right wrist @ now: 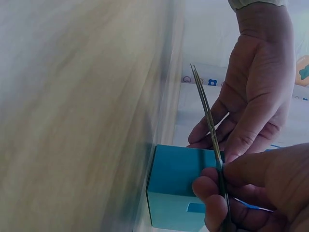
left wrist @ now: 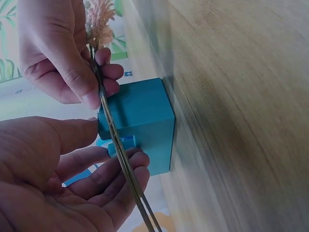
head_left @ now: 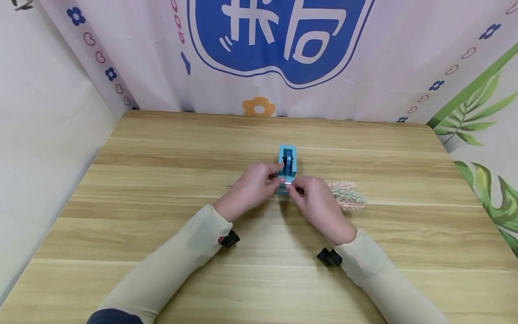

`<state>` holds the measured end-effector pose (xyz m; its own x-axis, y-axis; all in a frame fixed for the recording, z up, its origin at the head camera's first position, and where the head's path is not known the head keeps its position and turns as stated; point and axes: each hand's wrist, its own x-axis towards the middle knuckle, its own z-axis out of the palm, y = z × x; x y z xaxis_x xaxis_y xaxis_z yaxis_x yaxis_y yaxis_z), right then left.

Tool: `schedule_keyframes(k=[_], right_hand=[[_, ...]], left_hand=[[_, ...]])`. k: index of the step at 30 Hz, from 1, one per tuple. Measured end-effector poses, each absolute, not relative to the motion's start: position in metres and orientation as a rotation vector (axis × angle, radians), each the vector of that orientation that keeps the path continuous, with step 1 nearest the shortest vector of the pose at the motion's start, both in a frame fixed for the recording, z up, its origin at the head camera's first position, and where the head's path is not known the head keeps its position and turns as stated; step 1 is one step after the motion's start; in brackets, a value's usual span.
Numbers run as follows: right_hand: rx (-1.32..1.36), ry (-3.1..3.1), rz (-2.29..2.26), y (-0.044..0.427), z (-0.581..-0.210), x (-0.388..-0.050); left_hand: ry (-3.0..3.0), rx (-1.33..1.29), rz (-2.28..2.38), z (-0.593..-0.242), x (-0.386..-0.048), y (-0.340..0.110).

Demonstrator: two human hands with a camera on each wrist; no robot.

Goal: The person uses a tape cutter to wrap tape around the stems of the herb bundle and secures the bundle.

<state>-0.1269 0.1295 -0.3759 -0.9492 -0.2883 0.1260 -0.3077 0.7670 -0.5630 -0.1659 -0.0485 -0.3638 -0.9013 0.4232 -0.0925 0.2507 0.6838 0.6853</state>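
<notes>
A blue tape dispenser point(head_left: 287, 162) stands on the table, its roll slot facing up. My left hand point(head_left: 252, 186) holds it at the left side, thumb by the front cutting end and index finger beside the roll. My right hand point(head_left: 317, 202) is at the dispenser's front right and pinches the thin stems of a dried flower bunch point(head_left: 347, 195) between thumb and fingers. Pink and pale green heads stick out to the right. In the left wrist view the stems point(left wrist: 126, 169) cross the dispenser's front and pass by my left fingers point(left wrist: 137, 159).
The wooden table point(head_left: 259, 288) runs under both forearms. A printed curtain point(head_left: 154, 67) hangs behind its far edge, with a white wall covering point(head_left: 44, 112) at the left. Small black devices are strapped at both wrists.
</notes>
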Motion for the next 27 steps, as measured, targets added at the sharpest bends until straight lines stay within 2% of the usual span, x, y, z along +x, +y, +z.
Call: schedule_keyframes(k=[27], right_hand=[[0.694,-2.86,0.84,0.1322,-0.3748,-0.126]], left_hand=[[2.67,0.58,1.037,-0.3633,-0.165,-0.0498]])
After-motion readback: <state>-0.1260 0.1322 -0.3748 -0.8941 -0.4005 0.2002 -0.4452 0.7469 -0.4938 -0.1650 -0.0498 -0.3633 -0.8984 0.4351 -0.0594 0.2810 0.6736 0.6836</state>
